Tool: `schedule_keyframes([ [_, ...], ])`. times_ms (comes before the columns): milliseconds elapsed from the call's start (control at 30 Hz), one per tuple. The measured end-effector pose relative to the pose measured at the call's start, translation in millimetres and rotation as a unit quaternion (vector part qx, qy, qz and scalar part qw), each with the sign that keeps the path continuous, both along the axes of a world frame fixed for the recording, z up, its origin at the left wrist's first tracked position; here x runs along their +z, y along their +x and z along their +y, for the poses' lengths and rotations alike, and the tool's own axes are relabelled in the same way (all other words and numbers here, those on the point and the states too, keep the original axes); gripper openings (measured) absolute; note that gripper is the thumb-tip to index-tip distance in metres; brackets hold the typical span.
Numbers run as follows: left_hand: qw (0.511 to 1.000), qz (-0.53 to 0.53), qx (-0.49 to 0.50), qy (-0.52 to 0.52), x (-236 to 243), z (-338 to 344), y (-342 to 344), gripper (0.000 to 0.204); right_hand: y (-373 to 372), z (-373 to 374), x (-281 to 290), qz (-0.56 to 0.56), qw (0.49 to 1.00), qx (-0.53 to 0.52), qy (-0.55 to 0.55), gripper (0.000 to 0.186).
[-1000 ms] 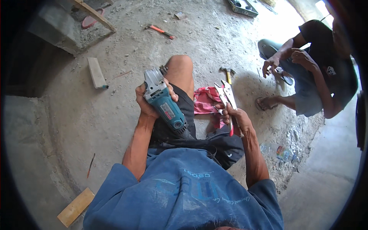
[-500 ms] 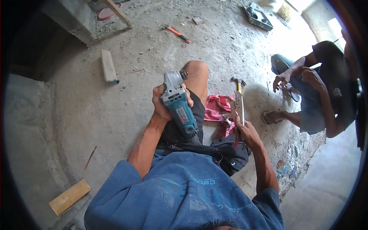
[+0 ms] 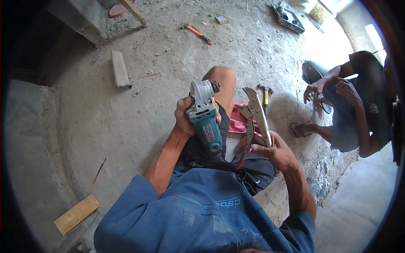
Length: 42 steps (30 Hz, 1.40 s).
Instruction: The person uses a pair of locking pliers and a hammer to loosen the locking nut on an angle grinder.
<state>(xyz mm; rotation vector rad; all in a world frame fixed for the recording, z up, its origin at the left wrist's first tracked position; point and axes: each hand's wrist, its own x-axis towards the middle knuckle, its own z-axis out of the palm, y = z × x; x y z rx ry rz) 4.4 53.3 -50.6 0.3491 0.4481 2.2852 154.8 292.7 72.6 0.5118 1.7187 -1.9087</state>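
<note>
My left hand (image 3: 185, 114) grips a teal and silver angle grinder (image 3: 205, 122) over my left thigh, its metal head and exposed spindle facing away from me. My right hand (image 3: 276, 152) is closed on steel locking pliers (image 3: 259, 118) with a red-tipped lever, the jaws raised just right of the grinder's head. A pink cloth (image 3: 236, 124) lies on the ground behind the pliers, partly covered by them, and a hammer with a yellow handle (image 3: 265, 97) lies beyond it.
Another person (image 3: 358, 105) squats at the right. An orange hammer (image 3: 197, 33), black tray (image 3: 287, 19), wooden boards (image 3: 120, 69), a thin orange stick (image 3: 99, 170) and a plastic bottle (image 3: 315, 189) lie around the dusty concrete floor. A concrete ledge (image 3: 76, 21) stands at upper left.
The grinder in my left hand has shifted right. The pliers have tilted, and their handles now appear spread apart in my right hand. The view has shifted, moving the scene lower in frame.
</note>
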Motion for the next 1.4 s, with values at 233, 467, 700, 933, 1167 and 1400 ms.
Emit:
schedule_keyframes([
  [233, 1.000, 0.005, 0.000, 0.000, -3.0, 0.6, 4.2, 0.086, -19.7, -14.8, 38.1, -0.024, 0.992, 0.075, 0.094, 0.046],
  [467, 0.999, 0.006, 0.034, -0.028, 3.3, 6.9, 8.8, 0.071, -27.8, -24.8, 45.5, 0.066, 0.977, 0.114, 0.167, 0.046],
  [700, 0.998, 0.008, 0.037, -0.048, 3.8, 5.6, 14.9, 0.068, -34.0, -38.7, 46.5, 0.122, 0.958, 0.144, 0.217, 0.040],
  [933, 0.998, -0.004, 0.038, -0.047, 7.8, 6.5, 13.4, 0.069, -28.7, -47.3, 35.0, 0.140, 0.961, 0.117, 0.209, 0.032],
  [1167, 0.998, 0.004, 0.037, -0.042, 14.3, 6.5, 12.2, 0.072, -33.5, -52.1, 39.6, 0.133, 0.946, 0.135, 0.264, 0.042],
  [1400, 0.999, 0.020, 0.016, -0.041, -2.4, 3.4, 11.7, 0.081, -33.4, -58.9, 39.9, 0.149, 0.935, 0.105, 0.303, 0.047],
])
